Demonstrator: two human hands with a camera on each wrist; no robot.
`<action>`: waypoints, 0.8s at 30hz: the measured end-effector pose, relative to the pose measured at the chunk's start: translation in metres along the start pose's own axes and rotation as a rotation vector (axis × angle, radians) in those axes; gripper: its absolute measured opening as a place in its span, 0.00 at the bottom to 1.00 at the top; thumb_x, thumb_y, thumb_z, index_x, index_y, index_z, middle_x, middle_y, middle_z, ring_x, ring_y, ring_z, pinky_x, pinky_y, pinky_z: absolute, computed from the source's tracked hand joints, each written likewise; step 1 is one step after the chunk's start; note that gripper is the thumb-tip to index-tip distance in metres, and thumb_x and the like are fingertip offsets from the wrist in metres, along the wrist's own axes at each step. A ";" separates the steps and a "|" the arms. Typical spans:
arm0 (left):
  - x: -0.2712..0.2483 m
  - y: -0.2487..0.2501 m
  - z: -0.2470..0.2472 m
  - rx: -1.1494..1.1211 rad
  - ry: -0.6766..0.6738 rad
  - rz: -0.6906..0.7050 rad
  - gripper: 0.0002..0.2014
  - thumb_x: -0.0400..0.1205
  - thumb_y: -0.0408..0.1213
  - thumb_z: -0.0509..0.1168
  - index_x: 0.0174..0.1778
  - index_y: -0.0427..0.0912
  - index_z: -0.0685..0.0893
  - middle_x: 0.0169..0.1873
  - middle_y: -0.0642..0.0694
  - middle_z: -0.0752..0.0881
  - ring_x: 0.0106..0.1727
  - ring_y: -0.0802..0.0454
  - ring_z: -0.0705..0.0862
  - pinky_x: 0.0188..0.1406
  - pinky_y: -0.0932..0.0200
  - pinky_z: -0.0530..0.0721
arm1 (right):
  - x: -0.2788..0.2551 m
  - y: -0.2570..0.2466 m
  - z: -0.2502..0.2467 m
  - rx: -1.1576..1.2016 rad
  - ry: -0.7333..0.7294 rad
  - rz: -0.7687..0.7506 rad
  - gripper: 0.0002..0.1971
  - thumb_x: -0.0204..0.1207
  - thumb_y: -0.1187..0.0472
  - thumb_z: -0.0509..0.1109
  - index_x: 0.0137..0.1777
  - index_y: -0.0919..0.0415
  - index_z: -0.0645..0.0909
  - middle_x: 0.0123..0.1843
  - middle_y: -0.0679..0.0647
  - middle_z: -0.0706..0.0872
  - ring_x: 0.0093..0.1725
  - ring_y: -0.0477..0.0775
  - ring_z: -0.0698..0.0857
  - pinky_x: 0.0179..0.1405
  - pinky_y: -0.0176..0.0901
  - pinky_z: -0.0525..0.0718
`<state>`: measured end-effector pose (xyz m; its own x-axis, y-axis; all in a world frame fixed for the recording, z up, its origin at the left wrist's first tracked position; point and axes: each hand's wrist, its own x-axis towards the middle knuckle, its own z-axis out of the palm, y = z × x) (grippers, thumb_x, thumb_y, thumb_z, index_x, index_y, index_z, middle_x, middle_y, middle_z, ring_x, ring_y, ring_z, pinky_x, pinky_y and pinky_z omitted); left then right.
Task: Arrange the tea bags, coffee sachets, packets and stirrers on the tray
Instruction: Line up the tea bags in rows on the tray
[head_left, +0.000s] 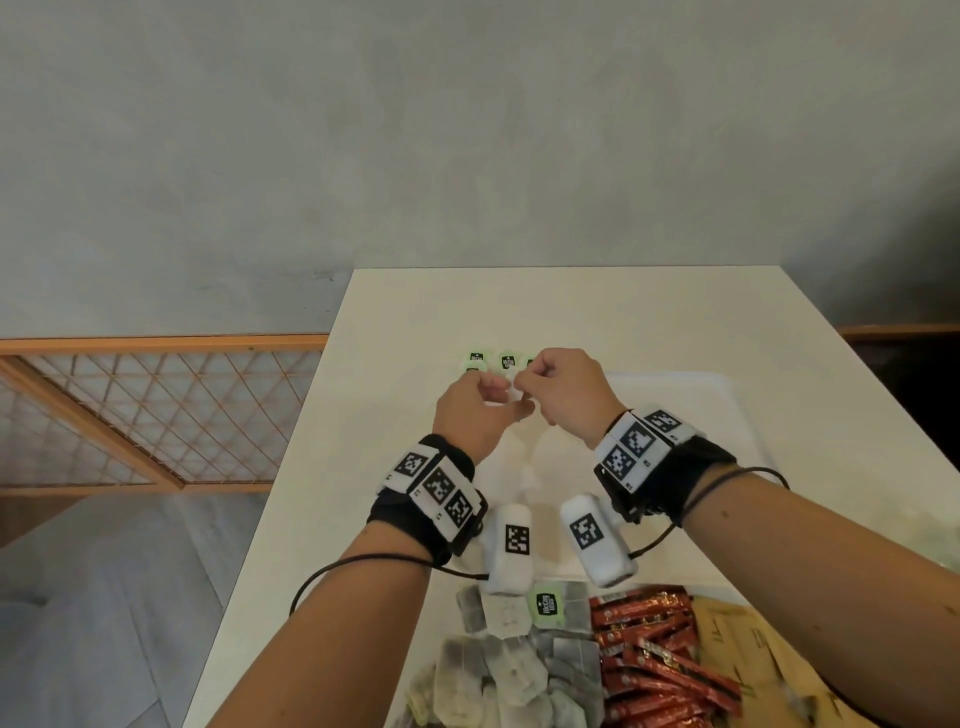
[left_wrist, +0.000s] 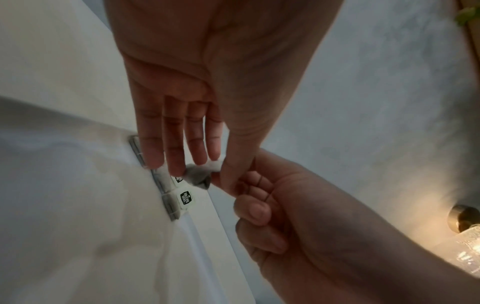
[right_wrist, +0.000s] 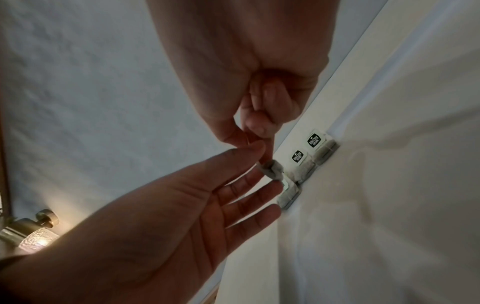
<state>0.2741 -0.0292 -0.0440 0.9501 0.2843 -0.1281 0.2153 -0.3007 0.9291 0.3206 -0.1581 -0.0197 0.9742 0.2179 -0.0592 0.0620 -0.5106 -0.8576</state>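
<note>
A grey tea bag (head_left: 513, 392) (left_wrist: 198, 178) (right_wrist: 272, 170) hangs in the air between both hands, over the far left corner of the white tray (head_left: 691, 410). My right hand (head_left: 524, 378) (right_wrist: 255, 142) has curled fingers and pinches its top. My left hand (head_left: 505, 400) (left_wrist: 221, 167) meets it from the left: thumb and forefinger pinch the bag, the other fingers are straight. Three tea bags with green tags (head_left: 493, 360) (left_wrist: 185, 198) (right_wrist: 313, 140) lie in a row at that corner.
At the near end of the white table (head_left: 571, 312) lie a pile of tea bags (head_left: 498, 670), red coffee sachets (head_left: 654, 654) and brown packets (head_left: 753, 644). A lit wall lamp (right_wrist: 36, 236) hangs on the grey wall beyond the table. An orange lattice screen (head_left: 156, 410) stands at the left.
</note>
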 end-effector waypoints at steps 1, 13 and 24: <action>0.000 0.000 0.000 -0.017 0.014 -0.001 0.12 0.74 0.40 0.76 0.49 0.46 0.82 0.45 0.49 0.88 0.51 0.49 0.87 0.53 0.48 0.86 | -0.001 -0.001 0.000 0.010 -0.040 0.004 0.07 0.73 0.60 0.70 0.38 0.64 0.84 0.26 0.53 0.86 0.20 0.50 0.78 0.24 0.35 0.74; 0.014 -0.023 0.006 0.037 -0.082 -0.018 0.04 0.80 0.37 0.71 0.40 0.48 0.84 0.41 0.47 0.89 0.45 0.46 0.89 0.49 0.50 0.84 | 0.002 0.037 0.002 0.079 -0.063 0.052 0.04 0.76 0.60 0.75 0.46 0.60 0.89 0.38 0.59 0.88 0.21 0.48 0.78 0.20 0.29 0.72; 0.073 -0.029 -0.029 0.358 0.024 -0.125 0.26 0.70 0.48 0.80 0.61 0.47 0.80 0.55 0.48 0.79 0.51 0.50 0.80 0.50 0.56 0.79 | 0.048 0.036 0.014 -0.002 -0.088 0.159 0.04 0.78 0.66 0.72 0.47 0.65 0.88 0.30 0.58 0.87 0.25 0.56 0.85 0.32 0.49 0.90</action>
<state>0.3309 0.0266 -0.0703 0.9069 0.3588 -0.2210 0.3985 -0.5599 0.7264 0.3670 -0.1544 -0.0601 0.9488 0.2065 -0.2389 -0.0909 -0.5459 -0.8329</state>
